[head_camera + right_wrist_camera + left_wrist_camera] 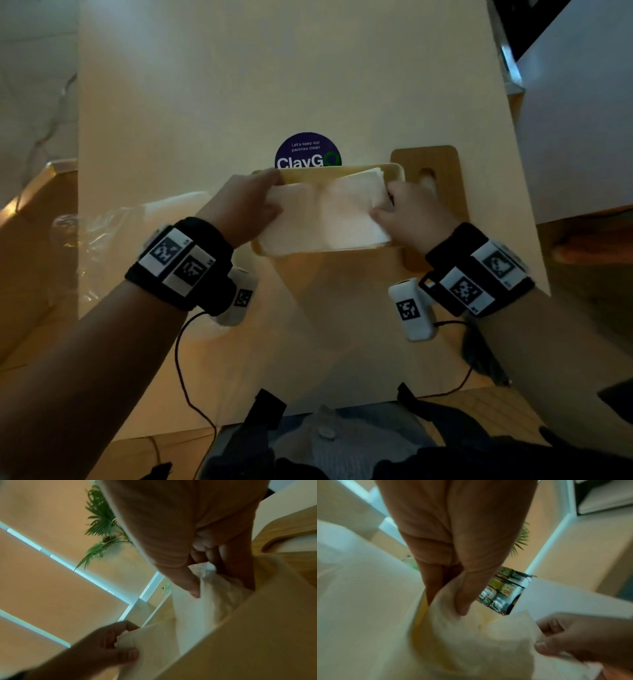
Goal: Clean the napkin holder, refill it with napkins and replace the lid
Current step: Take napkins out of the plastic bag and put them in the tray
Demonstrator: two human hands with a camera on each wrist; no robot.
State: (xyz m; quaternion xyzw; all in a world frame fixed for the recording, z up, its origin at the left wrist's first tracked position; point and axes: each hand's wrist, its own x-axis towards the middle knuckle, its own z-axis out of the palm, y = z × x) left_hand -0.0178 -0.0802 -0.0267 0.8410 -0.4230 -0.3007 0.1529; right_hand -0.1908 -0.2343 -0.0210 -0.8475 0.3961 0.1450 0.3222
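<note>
- Now, taking the holder [394,170] as my landmark: it sits on the table [205,102], its yellow rim showing at the far edge and right corner, with the napkins [325,212] lying across its opening.
- Left of the holder, a crumpled clear wrapper [99,233] lies on the table.
- At the holder's left end, my left hand [245,205] has thumb and fingers curled round the napkins' left edge; the left wrist view shows the thumb pressed into the paper, fingers behind it.
- Just beyond the holder's far rim, a round purple sticker [308,150] is partly hidden by it.
- At the holder's right end, my right hand [409,212] pinches the napkins' right edge, thumb on top and fingers curled beneath, as the right wrist view shows.
- Right of the holder, touching or just beside it (I cannot tell which), the wooden lid [442,178] lies flat on the table, its slot facing up.
</note>
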